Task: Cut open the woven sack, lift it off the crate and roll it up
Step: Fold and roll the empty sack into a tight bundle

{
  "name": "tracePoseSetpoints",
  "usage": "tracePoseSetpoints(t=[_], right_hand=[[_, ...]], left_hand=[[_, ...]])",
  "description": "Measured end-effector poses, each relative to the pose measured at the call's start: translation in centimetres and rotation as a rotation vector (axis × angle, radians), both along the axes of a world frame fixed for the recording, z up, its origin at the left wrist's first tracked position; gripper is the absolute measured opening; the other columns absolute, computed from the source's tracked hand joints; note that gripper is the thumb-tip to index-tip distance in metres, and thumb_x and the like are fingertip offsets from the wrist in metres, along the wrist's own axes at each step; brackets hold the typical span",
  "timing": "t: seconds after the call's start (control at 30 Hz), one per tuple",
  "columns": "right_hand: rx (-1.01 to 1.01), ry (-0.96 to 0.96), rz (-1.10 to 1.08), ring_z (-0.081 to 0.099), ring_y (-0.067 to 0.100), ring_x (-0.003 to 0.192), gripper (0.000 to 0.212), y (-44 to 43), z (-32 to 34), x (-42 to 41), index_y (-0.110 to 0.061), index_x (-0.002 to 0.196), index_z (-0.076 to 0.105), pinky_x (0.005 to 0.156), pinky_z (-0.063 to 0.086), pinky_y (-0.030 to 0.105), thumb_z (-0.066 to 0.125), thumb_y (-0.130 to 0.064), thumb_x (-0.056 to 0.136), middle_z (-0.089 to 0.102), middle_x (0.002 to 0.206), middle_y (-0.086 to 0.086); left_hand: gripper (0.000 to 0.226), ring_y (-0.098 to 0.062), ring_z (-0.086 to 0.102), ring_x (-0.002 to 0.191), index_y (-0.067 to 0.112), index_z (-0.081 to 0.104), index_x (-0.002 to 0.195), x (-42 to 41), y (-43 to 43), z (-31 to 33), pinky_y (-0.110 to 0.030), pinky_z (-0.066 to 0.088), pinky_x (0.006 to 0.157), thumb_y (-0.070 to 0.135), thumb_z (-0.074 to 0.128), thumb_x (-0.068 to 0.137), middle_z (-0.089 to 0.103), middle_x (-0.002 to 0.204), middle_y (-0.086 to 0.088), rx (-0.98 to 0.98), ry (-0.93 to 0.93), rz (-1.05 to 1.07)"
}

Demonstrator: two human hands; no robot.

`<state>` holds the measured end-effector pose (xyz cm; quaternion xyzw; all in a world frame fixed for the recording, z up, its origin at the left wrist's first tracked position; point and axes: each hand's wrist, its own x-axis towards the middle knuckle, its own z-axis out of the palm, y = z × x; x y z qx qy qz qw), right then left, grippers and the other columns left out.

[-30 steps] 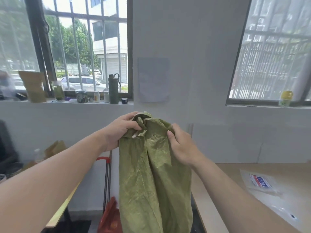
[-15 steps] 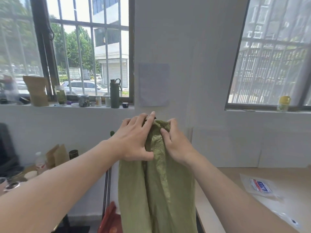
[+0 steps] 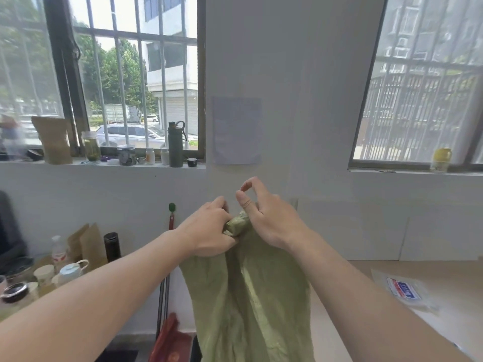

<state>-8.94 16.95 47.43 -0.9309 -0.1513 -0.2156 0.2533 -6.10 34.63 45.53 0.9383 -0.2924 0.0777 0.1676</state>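
Note:
The green woven sack [image 3: 251,304] hangs in the air in front of me, its length dropping out of view at the bottom. Its top edge is turned over into a small tight roll [image 3: 236,224] between my hands. My left hand [image 3: 209,231] grips the left end of that roll, fingers curled around it. My right hand [image 3: 269,218] rests on the right end with its lower fingers on the fabric, while thumb and forefinger are lifted and pinched together above it. No crate is in view.
A wooden table [image 3: 444,278] at the right holds a clear plastic bag with a printed label [image 3: 403,290]. At the left a cluttered table [image 3: 39,278] carries cups, a bottle and a black flask. A red-handled trolley [image 3: 171,322] stands below, against the white wall.
Both hands have come down lower with the sack. Its top edge, loose and open a second ago, is now turned over into a small roll between my hands.

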Motion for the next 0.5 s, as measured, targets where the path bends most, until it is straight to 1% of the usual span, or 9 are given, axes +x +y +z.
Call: tracePoseSetpoints(t=[0.03, 0.07, 0.1, 0.17, 0.2, 0.27, 0.33, 0.43, 0.5], right_hand=[[-0.086, -0.041, -0.016, 0.06, 0.021, 0.075, 0.036, -0.3, -0.1, 0.1, -0.036, 0.12, 0.042, 0.081, 0.042, 0.044, 0.028, -0.064, 0.104, 0.06, 0.065, -0.008], [-0.17, -0.085, -0.029, 0.062, 0.022, 0.086, 0.037, -0.7, -0.3, 0.2, -0.037, 0.122, 0.043, 0.089, 0.041, 0.047, 0.027, -0.065, 0.103, 0.065, 0.078, -0.008], [-0.244, -0.126, -0.04, 0.06, 0.023, 0.1, 0.04, -1.0, -0.5, 0.3, -0.039, 0.125, 0.045, 0.097, 0.038, 0.049, 0.028, -0.067, 0.101, 0.065, 0.097, -0.005], [-0.36, -0.192, -0.012, 0.047, 0.025, 0.123, 0.05, -1.8, -0.9, 0.5, -0.038, 0.132, 0.049, 0.106, 0.032, 0.049, 0.035, -0.07, 0.097, 0.049, 0.13, 0.003], [-0.419, -0.221, 0.04, 0.042, 0.026, 0.128, 0.056, -2.2, -0.9, 0.5, -0.033, 0.137, 0.05, 0.107, 0.031, 0.047, 0.043, -0.069, 0.095, 0.043, 0.138, 0.004], [-0.539, -0.245, 0.134, 0.041, 0.026, 0.132, 0.072, -2.7, -1.1, 0.8, -0.022, 0.146, 0.047, 0.107, 0.033, 0.044, 0.063, -0.058, 0.086, 0.045, 0.142, 0.004], [-0.62, -0.245, 0.133, 0.041, 0.027, 0.135, 0.087, -2.6, -1.3, 1.2, -0.013, 0.153, 0.04, 0.11, 0.033, 0.043, 0.072, -0.048, 0.08, 0.048, 0.143, 0.005], [-0.646, -0.232, 0.111, 0.035, 0.025, 0.143, 0.103, -2.3, -1.4, 1.4, -0.011, 0.156, 0.032, 0.116, 0.027, 0.04, 0.079, -0.052, 0.074, 0.045, 0.149, 0.005], [-0.615, -0.103, 0.16, 0.032, 0.022, 0.145, 0.117, -2.1, -1.3, 1.4, -0.014, 0.157, 0.028, 0.118, 0.024, 0.039, 0.085, -0.06, 0.066, 0.042, 0.152, 0.003]], left_hand=[[0.025, -0.021, 0.053, 0.09, 0.026, 0.058, 0.063, 0.1, -0.1, 0.2, -0.038, 0.046, 0.084, 0.031, 0.065, 0.087, 0.044, 0.101, 0.002, -0.035, 0.035, 0.021], [0.025, -0.022, 0.054, 0.089, 0.02, 0.061, 0.065, 0.4, -0.3, 0.3, -0.037, 0.046, 0.081, 0.028, 0.063, 0.088, 0.046, 0.101, 0.0, -0.074, 0.057, 0.049], [0.022, -0.023, 0.056, 0.089, 0.016, 0.063, 0.069, 0.6, -0.4, 0.5, -0.036, 0.045, 0.079, 0.025, 0.062, 0.089, 0.048, 0.101, -0.001, -0.102, 0.07, 0.081], [0.018, -0.025, 0.059, 0.086, 0.014, 0.063, 0.074, 1.2, -0.5, 0.9, -0.034, 0.044, 0.069, 0.022, 0.059, 0.09, 0.057, 0.095, -0.003, -0.124, 0.103, 0.135], [0.018, -0.024, 0.06, 0.082, 0.015, 0.061, 0.073, 1.3, -0.6, 1.2, -0.032, 0.042, 0.063, 0.02, 0.059, 0.09, 0.061, 0.087, -0.003, -0.125, 0.134, 0.156], [0.018, -0.022, 0.058, 0.073, 0.015, 0.058, 0.069, 1.5, -0.7, 1.6, -0.03, 0.04, 0.058, 0.016, 0.06, 0.086, 0.062, 0.074, -0.002, -0.143, 0.209, 0.185], [0.016, -0.021, 0.054, 0.065, 0.016, 0.055, 0.064, 1.5, -0.7, 1.9, -0.029, 0.04, 0.058, 0.014, 0.061, 0.079, 0.057, 0.065, 0.001, -0.233, 0.294, 0.175], [0.021, -0.018, 0.044, 0.054, 0.017, 0.049, 0.06, 1.0, -0.6, 2.5, -0.027, 0.036, 0.054, 0.007, 0.061, 0.075, 0.045, 0.055, 0.003, -0.327, 0.402, 0.105], [0.017, -0.018, 0.044, 0.055, 0.016, 0.051, 0.064, 0.5, -0.3, 2.9, -0.027, 0.036, 0.054, 0.007, 0.061, 0.073, 0.044, 0.061, -0.001, -0.328, 0.456, 0.046]])
